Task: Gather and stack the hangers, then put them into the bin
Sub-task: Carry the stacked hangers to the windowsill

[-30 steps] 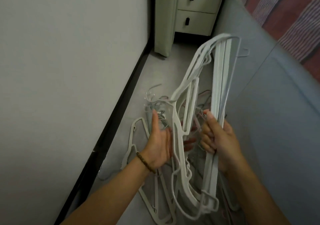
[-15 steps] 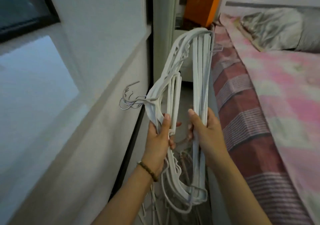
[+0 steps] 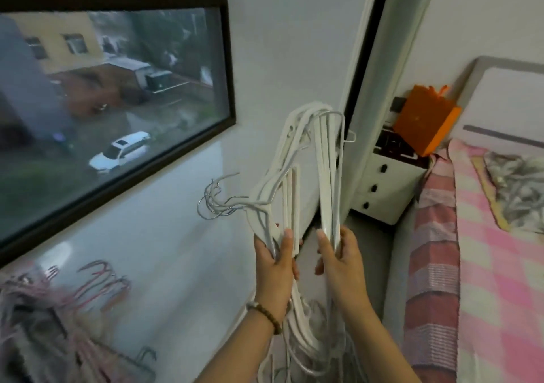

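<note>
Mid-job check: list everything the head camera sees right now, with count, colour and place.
white hangers: one bundle, number unclear, white, held up at centre
pink hangers: blurred pile, pink, lower left below the window
window: one, dark frame, left wall
car: one, white, outside the window
nightstand: one, white, between wall and bed
bag: one, orange, on the nightstand
bed: one, pink checked cover, right side
bracelet: one, brown beads, left wrist
left hand: one, grips the bundle's left side
right hand: one, grips the bundle's right side
</note>
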